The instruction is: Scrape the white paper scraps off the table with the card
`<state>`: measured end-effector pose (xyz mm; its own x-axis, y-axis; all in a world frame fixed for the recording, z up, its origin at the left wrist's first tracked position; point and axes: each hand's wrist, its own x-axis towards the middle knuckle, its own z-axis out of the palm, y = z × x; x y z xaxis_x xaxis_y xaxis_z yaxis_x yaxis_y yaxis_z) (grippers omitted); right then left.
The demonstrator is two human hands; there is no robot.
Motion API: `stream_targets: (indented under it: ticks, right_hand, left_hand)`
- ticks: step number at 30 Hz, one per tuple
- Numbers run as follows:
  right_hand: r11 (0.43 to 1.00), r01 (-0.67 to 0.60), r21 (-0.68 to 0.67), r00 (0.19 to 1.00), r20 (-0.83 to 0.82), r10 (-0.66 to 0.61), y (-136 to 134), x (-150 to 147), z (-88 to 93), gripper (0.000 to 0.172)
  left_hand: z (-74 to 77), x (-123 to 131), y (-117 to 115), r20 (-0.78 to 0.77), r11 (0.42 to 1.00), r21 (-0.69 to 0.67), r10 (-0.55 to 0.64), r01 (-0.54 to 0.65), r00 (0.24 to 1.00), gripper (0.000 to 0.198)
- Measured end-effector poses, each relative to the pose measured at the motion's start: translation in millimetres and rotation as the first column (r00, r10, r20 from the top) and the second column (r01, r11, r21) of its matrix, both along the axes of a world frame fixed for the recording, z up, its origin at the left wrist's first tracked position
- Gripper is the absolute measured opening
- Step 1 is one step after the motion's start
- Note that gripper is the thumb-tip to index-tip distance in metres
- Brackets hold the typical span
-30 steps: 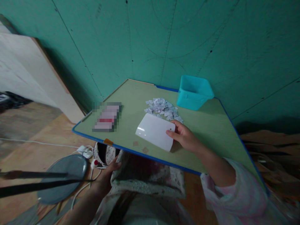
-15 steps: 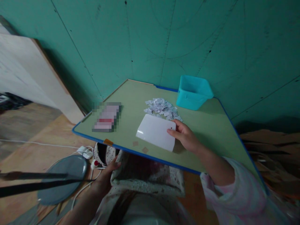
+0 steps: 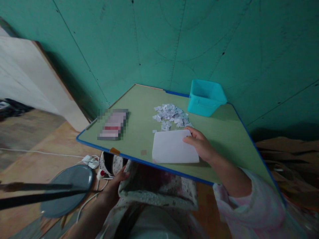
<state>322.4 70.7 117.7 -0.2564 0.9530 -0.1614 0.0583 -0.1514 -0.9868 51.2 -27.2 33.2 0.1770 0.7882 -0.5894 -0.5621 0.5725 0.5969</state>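
My right hand (image 3: 199, 142) pinches the upper right corner of a thin white sheet (image 3: 174, 147), thumb on its face. The sheet is tilted, with its lower edge near the table's front edge. Just behind it lies a heap of small white paper scraps (image 3: 171, 113), a few of them close to the sheet's top edge. Below the table edge, my left hand (image 3: 119, 179) grips the left side of a speckled cloth (image 3: 154, 197), which hangs open like a pouch over my lap. Part of that hand's fingers is hidden by the cloth.
The pale green table (image 3: 139, 103) has a blue rim and stands against a green wall. A turquoise bin (image 3: 206, 99) is at its back right, a pixelated flat object (image 3: 113, 124) at its left. On the floor are a grey stool (image 3: 67, 189) and white cables (image 3: 86, 205).
My right hand has drawn the sheet toward me and slightly right, changing its tilt. A few scraps now show apart from the heap, behind the sheet. My left hand has stayed almost still.
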Motion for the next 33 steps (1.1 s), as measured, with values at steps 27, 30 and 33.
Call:
stream_targets:
  ticks: [27, 30, 33]
  right_hand:
    - [0.988, -0.126, 0.086, 0.992, 0.019, 0.125, -4.1, -1.9, 0.0, 0.015]
    - [0.994, -0.028, 0.11, 0.999, 0.038, 0.024, 1.3, -3.3, -6.2, 0.019]
    - [0.993, -0.057, 0.104, 0.996, 0.069, 0.05, 3.5, -3.4, -11.7, 0.019]
  left_hand:
    - [-3.9, 0.4, -0.3, -0.01, 1.0, 0.013, -0.018, 0.018, 1.0, 0.054]
    - [-5.4, -2.8, -1.3, -0.014, 1.0, -0.008, -0.009, 0.008, 1.0, 0.053]
    - [-6.8, -6.5, -1.5, -0.017, 1.0, -0.016, 0.003, -0.003, 1.0, 0.052]
